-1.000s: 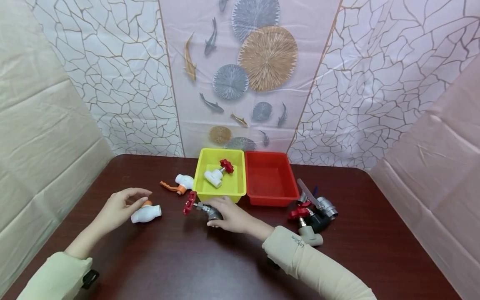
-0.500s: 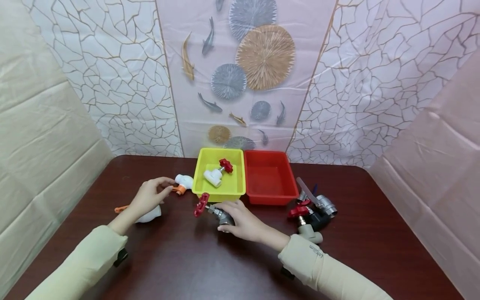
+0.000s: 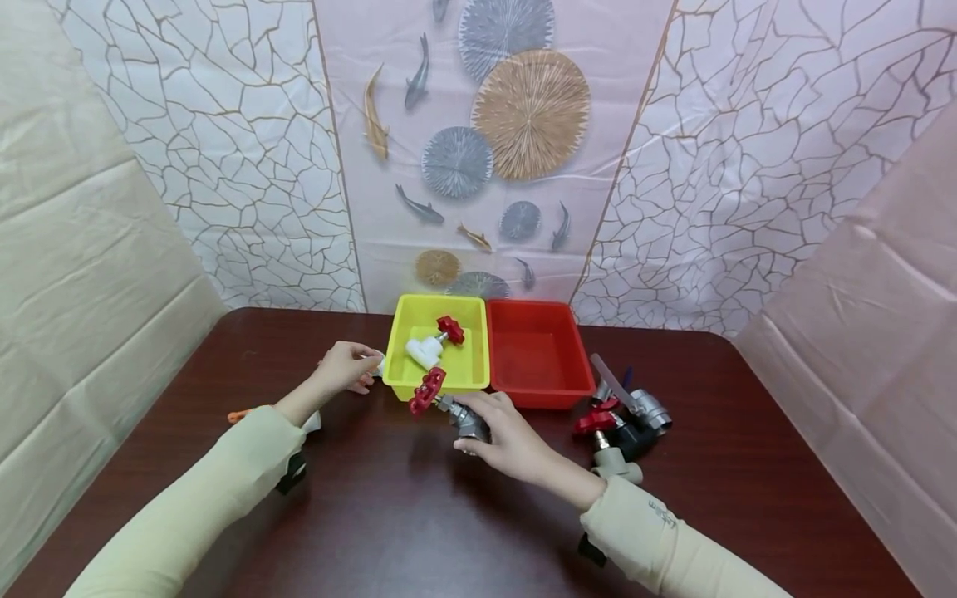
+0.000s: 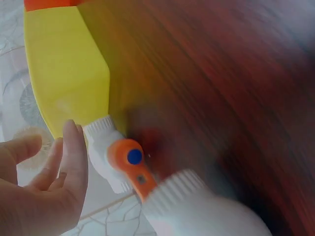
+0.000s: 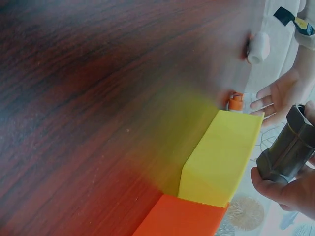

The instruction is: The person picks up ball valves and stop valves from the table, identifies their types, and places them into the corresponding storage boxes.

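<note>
My right hand point(image 3: 512, 438) grips a metal valve with a red handwheel point(image 3: 428, 392), held above the table in front of the yellow tray point(image 3: 441, 386). The right wrist view shows the grey metal body of this valve point(image 5: 288, 147) between thumb and fingers. My left hand point(image 3: 340, 370) is beside a white valve point(image 4: 101, 152) with an orange lever, which lies against the tray's left side. Its fingers point(image 4: 74, 162) are loosely extended, and nothing is held in them. In the head view this hand hides most of that valve.
A second white valve point(image 4: 206, 214) lies nearer, partly behind the left sleeve point(image 3: 202, 490). Inside the yellow tray is a white valve point(image 3: 424, 352) with a red handwheel. The red tray point(image 3: 542, 399) adjoins it. Several valves, including a grey-beige one point(image 3: 615, 465), cluster at the right.
My left hand has moved right and away, from the nearer white valve to the one by the yellow tray. My right hand has carried the metal valve rightward.
</note>
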{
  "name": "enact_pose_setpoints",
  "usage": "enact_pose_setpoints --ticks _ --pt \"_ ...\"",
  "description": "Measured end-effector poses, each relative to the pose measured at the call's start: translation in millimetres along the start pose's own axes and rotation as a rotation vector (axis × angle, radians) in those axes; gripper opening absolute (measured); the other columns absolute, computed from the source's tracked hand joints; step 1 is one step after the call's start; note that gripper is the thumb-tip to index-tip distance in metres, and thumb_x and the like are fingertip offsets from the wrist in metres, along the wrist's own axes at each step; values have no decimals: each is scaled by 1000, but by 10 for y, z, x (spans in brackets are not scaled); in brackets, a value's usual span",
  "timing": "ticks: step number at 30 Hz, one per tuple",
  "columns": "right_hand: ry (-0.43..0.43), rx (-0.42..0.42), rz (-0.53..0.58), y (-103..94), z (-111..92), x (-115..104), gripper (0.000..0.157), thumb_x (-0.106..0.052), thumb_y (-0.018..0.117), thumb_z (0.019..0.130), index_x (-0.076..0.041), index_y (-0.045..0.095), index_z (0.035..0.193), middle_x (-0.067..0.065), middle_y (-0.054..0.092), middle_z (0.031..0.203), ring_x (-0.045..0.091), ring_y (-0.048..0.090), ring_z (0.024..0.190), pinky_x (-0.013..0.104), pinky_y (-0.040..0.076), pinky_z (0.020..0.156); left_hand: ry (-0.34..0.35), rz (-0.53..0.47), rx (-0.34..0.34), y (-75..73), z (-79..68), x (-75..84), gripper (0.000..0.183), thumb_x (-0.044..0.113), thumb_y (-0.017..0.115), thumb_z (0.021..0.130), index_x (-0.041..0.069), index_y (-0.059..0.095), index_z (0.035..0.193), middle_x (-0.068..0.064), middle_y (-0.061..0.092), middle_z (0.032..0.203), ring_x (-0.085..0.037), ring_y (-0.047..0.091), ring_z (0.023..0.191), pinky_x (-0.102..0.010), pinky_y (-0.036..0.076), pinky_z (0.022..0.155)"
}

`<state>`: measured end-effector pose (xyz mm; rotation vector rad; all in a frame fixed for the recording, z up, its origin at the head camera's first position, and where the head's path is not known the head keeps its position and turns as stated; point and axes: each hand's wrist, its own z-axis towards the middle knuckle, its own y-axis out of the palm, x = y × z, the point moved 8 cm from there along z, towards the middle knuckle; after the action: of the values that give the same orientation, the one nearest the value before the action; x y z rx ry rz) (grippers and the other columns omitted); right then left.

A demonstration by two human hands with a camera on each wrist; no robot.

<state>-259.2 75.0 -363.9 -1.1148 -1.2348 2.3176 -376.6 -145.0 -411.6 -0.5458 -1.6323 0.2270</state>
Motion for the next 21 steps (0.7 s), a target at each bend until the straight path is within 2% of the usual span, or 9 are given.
enact_pose_setpoints --ticks 3,8,15,21 --pt "3 4 6 -20 -9 -14 60 -18 75 79 -9 50 133 8 57 129 20 46 100 30 43 80 -88 -94 -33 40 29 -30 39 16 50 97 -11 51 125 -21 68 96 -13 65 66 -26 56 60" --pt "22 14 0 -59 -13 -9 61 -17 76 78 -9 50 134 8 56 129 19 45 100 30 44 79 -146 -164 -51 81 84 -37 41 14 53 95 -12 48 126 -7 67 83 -8 62 61 -23 55 60" --pt "39 -9 4 -93 6 18 59 -18 75 79 -9 51 133 8 58 126 19 45 100 27 45 78 -226 -218 -64 144 168 -107 38 10 56 93 -9 46 124 -18 65 101 -8 63 65 -21 55 63" --pt "55 -5 25 -124 58 45 60 -16 76 78 -11 51 132 7 57 127 19 45 102 25 48 75 -275 -309 -81 175 209 -139 39 9 56 93 -5 44 127 -12 62 98 -8 63 68 -19 54 62"
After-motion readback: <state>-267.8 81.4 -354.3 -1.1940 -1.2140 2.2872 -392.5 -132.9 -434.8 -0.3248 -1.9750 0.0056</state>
